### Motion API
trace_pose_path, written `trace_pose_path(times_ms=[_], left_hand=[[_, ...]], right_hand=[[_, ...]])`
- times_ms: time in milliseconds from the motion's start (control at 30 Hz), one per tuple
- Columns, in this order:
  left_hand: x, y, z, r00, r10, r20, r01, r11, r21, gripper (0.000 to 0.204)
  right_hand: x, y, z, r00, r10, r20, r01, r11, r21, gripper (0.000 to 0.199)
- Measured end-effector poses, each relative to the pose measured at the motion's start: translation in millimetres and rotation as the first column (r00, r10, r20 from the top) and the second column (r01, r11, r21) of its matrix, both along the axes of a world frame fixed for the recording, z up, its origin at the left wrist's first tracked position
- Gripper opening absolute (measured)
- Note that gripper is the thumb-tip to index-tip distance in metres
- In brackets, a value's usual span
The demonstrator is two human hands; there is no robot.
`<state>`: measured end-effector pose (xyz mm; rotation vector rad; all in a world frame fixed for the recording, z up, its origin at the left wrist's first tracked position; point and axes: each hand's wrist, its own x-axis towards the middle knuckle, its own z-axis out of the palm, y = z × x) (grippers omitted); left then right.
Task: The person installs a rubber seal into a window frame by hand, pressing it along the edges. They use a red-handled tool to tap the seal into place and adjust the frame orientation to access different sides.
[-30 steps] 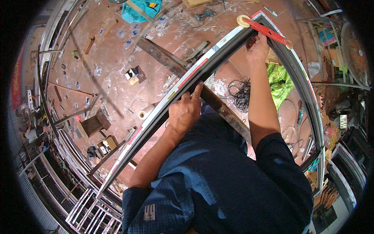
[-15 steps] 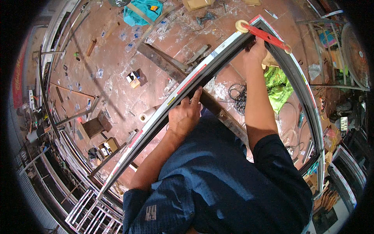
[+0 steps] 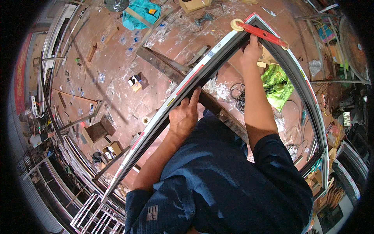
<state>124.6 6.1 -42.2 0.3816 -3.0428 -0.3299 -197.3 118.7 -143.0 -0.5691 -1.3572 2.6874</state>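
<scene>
Little has shifted: left hand [image 3: 185,116] still clasps the frame rail [image 3: 171,102], right hand [image 3: 252,50] pinching the red clamp [image 3: 261,33].

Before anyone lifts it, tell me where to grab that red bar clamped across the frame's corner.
Grip the red bar mid-length, coming from above. It lies diagonally across the frame corner, a round yellow end at its left; the right hand already holds just beneath its middle.

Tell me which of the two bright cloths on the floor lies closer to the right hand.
The green cloth, crumpled just beside the right forearm below the right hand. The other, a teal cloth, lies far off at the top of the view, beyond the frame.
</scene>
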Motion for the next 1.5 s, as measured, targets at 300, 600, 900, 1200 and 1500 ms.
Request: trace_pose_path(times_ms=[300, 600, 900, 1200, 1500], left_hand=[[-0.1, 0.1, -5.3, 0.999, -0.008, -0.051, 0.006, 1.0, -0.029, 0.061], [-0.8, 2.6, -2.3, 1.0, 0.013, -0.016, -0.013, 0.999, -0.04, 0.061], [-2.1, 2.8, -2.0, 1.0, 0.029, -0.003, -0.029, 0.999, -0.015, 0.057], [-5.4, 3.4, 1.9, 0.999, 0.035, -0.015, -0.035, 0.999, 0.005, 0.053], [-3.3, 2.2, 5.9, 0.999, 0.029, -0.034, -0.03, 1.0, -0.005, 0.056]], right_hand=[[66.1, -5.2, 19.2, 0.971, 0.206, 0.123, -0.218, 0.971, 0.102, 0.02], [167.9, 3.1, 16.5, 0.773, 0.61, 0.171, -0.633, 0.759, 0.154, 0.021], [187.1, 13.2, 24.6, 0.461, 0.876, 0.143, -0.878, 0.426, 0.22, 0.024], [183.4, 11.9, 21.3, 0.459, 0.886, 0.064, -0.883, 0.448, 0.139, 0.024], [150.4, 19.1, 11.4, 0.515, 0.827, 0.224, -0.852, 0.466, 0.237, 0.015]])
